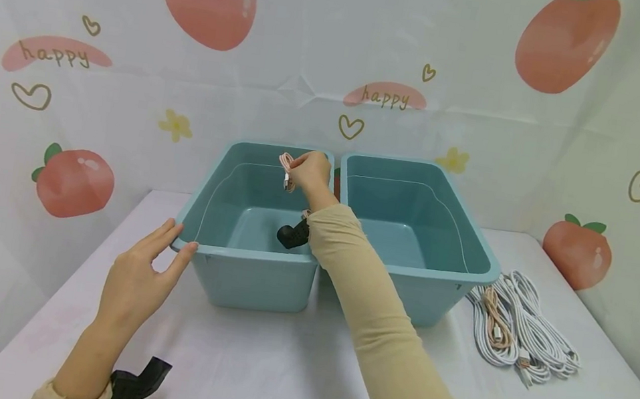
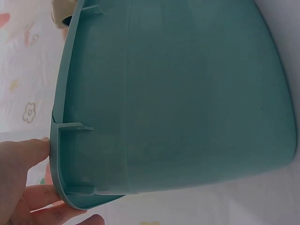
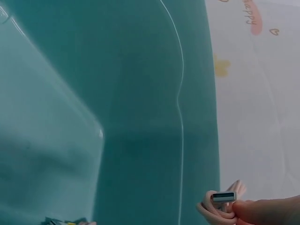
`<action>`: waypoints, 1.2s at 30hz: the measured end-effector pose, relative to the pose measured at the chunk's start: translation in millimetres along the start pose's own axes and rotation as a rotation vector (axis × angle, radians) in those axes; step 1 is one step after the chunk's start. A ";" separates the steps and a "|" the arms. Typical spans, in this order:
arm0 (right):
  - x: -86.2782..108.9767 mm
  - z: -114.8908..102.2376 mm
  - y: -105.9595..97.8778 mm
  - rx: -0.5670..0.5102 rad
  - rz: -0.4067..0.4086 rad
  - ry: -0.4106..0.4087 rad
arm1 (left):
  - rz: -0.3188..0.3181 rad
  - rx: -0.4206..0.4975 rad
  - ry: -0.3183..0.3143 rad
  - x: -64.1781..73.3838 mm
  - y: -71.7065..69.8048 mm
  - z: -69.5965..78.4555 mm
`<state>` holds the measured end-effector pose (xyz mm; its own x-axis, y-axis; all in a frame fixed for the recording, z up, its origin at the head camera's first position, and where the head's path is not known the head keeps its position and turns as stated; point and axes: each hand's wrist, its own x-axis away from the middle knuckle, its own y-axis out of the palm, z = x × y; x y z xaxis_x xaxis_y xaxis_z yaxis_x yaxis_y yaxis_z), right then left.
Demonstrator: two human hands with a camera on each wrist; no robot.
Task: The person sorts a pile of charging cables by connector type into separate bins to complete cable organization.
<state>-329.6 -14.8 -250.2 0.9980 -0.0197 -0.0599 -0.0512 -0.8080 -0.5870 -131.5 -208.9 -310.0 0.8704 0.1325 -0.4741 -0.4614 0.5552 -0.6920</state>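
My right hand (image 1: 311, 173) pinches a coiled pale pink USB cable (image 1: 286, 161) over the far part of the left teal bin (image 1: 254, 255). Its metal USB plug (image 3: 224, 197) shows beside the fingertip in the right wrist view. My left hand (image 1: 135, 279) holds the near left corner of the same bin, thumb at the front rim and fingers along the side rim. The left wrist view shows that corner rim (image 2: 55, 159) between thumb and fingers. Small things (image 3: 70, 222) at the bin's bottom are mostly cut off by the right wrist view's lower edge.
A second teal bin (image 1: 407, 275) stands close on the right of the first. Coiled white cables (image 1: 542, 330) and a tan one (image 1: 495, 320) lie on the white table (image 1: 249, 365) to its right. A printed backdrop (image 1: 293, 34) hangs behind.
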 end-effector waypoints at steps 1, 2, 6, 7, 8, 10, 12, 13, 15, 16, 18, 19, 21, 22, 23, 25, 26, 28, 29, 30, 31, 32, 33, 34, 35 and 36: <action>0.1 0.1 -0.4 -0.001 0.001 0.006 | -0.001 0.002 -0.002 0.1 0.0 -0.1; 0.0 0.2 -0.7 -0.002 0.002 0.010 | -0.001 0.003 -0.002 0.1 0.1 -0.3; 0.0 0.4 -1.8 -0.015 0.009 0.020 | 0.000 0.002 -0.004 -0.1 0.4 -0.6; -0.1 0.4 -1.9 -0.014 0.009 0.020 | 0.001 0.001 -0.005 -0.2 0.4 -0.6; -0.1 0.3 -2.1 -0.019 0.008 0.022 | 0.002 0.001 -0.004 -0.2 0.4 -0.6; 0.0 0.1 -2.8 -0.027 0.002 0.027 | 0.003 0.001 -0.004 -0.3 0.3 -0.5; 0.0 -0.2 -3.3 -0.030 -0.015 0.039 | 0.006 -0.002 -0.002 -0.4 0.3 -0.3; 0.0 -0.3 -3.5 -0.032 -0.023 0.045 | 0.008 -0.002 -0.002 -0.4 0.2 -0.2; -0.3 -0.5 -3.9 -0.030 -0.041 0.051 | 0.011 -0.004 -0.001 -0.6 0.0 0.0; -0.3 -0.5 -3.9 -0.034 -0.048 0.051 | 0.012 -0.006 0.000 -0.6 0.0 0.2; -0.5 -0.5 -3.8 -0.033 -0.055 0.048 | 0.013 -0.008 0.002 -0.8 0.0 0.3; -0.3 -0.6 -3.9 -0.032 -0.059 0.044 | 0.013 -0.008 0.001 -0.8 0.0 0.3; 0.4 -1.0 -4.1 -0.036 -0.068 0.036 | 0.013 -0.007 0.003 -0.7 0.2 0.1; 0.5 -1.3 -4.4 -0.037 -0.075 0.030 | 0.014 -0.006 0.005 -0.6 0.4 0.1; 0.7 -1.8 -4.9 -0.028 -0.084 0.025 | 0.013 -0.004 0.006 -0.6 0.6 0.2; 1.2 -3.2 -6.5 -0.024 -0.102 0.018 | 0.014 -0.001 0.008 -0.5 0.8 0.2; 1.7 -4.1 -7.7 -0.026 -0.111 0.017 | 0.013 -0.001 0.010 -0.5 1.0 0.2; 2.5 -5.6 -11.1 -0.040 -0.128 0.012 | 0.012 0.000 0.014 -0.5 1.2 0.1; 3.4 -6.4 -13.5 -0.047 -0.138 0.007 | 0.010 -0.001 0.014 -0.5 1.2 0.2; 4.5 -7.3 -16.3 -0.053 -0.148 -0.002 | 0.011 -0.001 0.015 -0.5 1.2 0.2; 5.3 -8.0 -19.4 -0.054 -0.162 -0.013 | 0.010 -0.001 0.013 -0.5 1.0 0.3; 6.4 -8.7 -22.7 -0.056 -0.174 -0.026 | 0.009 -0.003 0.012 -0.4 0.8 0.4; 7.2 -9.1 -26.2 -0.058 -0.188 -0.041 | 0.010 -0.003 0.010 -0.3 0.7 0.4; 7.7 -9.6 -29.6 -0.056 -0.203 -0.055 | 0.010 -0.004 0.007 -0.1 0.5 0.5; 9.0 -10.5 -33.4 -0.060 -0.218 -0.069 | 0.010 -0.005 0.004 0.0 0.2 0.6; 10.2 -11.4 -37.3 -0.067 -0.231 -0.080 | 0.011 -0.005 0.003 0.0 0.1 0.5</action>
<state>-317.1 8.4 -219.7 0.9768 0.2142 0.0045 0.1830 -0.8230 -0.5378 -131.5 -208.4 -309.8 0.8645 0.1359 -0.4839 -0.4721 0.5496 -0.6892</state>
